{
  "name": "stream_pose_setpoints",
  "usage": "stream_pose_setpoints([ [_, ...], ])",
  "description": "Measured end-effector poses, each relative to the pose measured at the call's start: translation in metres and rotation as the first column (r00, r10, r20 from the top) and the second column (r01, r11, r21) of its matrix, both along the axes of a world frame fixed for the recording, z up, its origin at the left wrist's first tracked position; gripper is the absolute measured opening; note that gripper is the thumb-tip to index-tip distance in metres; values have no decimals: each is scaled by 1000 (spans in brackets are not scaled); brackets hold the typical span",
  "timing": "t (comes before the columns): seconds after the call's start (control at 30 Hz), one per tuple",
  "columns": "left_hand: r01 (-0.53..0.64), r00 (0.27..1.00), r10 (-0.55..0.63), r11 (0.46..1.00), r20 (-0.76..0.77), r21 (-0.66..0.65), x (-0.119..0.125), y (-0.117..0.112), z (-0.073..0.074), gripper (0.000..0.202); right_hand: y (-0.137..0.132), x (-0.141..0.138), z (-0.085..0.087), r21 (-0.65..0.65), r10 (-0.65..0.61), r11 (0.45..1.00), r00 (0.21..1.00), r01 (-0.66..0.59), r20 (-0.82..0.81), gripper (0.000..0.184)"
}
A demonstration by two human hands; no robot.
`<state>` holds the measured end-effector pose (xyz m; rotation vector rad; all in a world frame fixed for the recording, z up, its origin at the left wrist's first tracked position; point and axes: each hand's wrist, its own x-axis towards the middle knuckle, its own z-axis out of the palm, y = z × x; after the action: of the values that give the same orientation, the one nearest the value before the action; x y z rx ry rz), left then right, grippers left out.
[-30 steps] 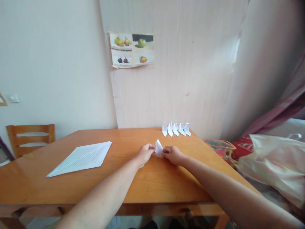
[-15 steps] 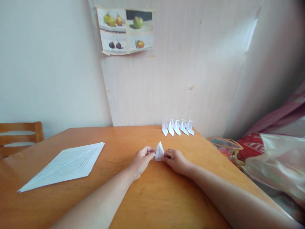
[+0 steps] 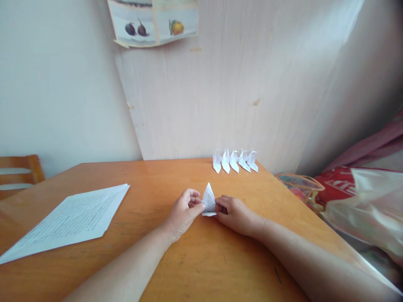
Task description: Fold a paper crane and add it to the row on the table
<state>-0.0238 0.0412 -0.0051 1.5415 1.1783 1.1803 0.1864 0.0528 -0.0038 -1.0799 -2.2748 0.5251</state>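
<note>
A small folded white paper piece (image 3: 208, 200), pointed at the top, stands on the wooden table (image 3: 176, 260) between my hands. My left hand (image 3: 183, 211) pinches its left side with curled fingers. Its right lower edge is pinched by my right hand (image 3: 234, 213). Behind them, near the table's far edge, several similar folded paper pieces (image 3: 235, 160) stand in a row against the wall.
A stack of printed sheets (image 3: 67, 219) lies on the table's left side. A wooden chair (image 3: 17, 172) stands at the far left. Off the table's right edge are a plastic bag (image 3: 362, 205) and a red package (image 3: 336, 184). A fruit poster (image 3: 154, 23) hangs on the wall.
The view has moved closer and tilted down. The folded piece now stands more upright between my fingers, and both hands stay pinched on it.
</note>
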Motion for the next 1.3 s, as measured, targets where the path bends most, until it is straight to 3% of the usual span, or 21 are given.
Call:
stream_pose_setpoints([
  [0.17,3,999,-2,1000,-45,24,3,-2,2,27,-2,3,3,-30,14,999,998,-16,-58,20],
  [0.33,76,984,-70,997,-161,30,5,-2,3,11,1,2,-2,-151,-136,983,967,105,-215,37],
  [0.47,92,941,-60,993,-333,79,3,1,2,6,-4,1,2,-71,-206,979,917,193,-342,13],
  [0.57,120,920,-78,989,-385,87,2,1,1,9,-11,2,10,-73,-178,984,910,163,-375,4],
  [0.67,139,890,-79,985,-449,102,2,1,1,13,-16,2,14,-47,-104,994,953,95,-284,14],
  [0.77,148,866,-74,983,-495,111,4,0,2,14,-16,3,14,16,-58,998,993,60,-107,37],
  [0.93,146,822,-44,980,-568,136,5,-3,5,16,-12,6,8,60,-49,997,993,43,104,65],
  [1.2,134,765,26,971,-643,199,3,-8,8,17,-10,8,7,-23,3,1000,978,2,210,69],
  [1.3,89,805,36,980,-593,180,5,-8,10,13,-10,7,8,-62,39,998,981,-28,188,68],
])
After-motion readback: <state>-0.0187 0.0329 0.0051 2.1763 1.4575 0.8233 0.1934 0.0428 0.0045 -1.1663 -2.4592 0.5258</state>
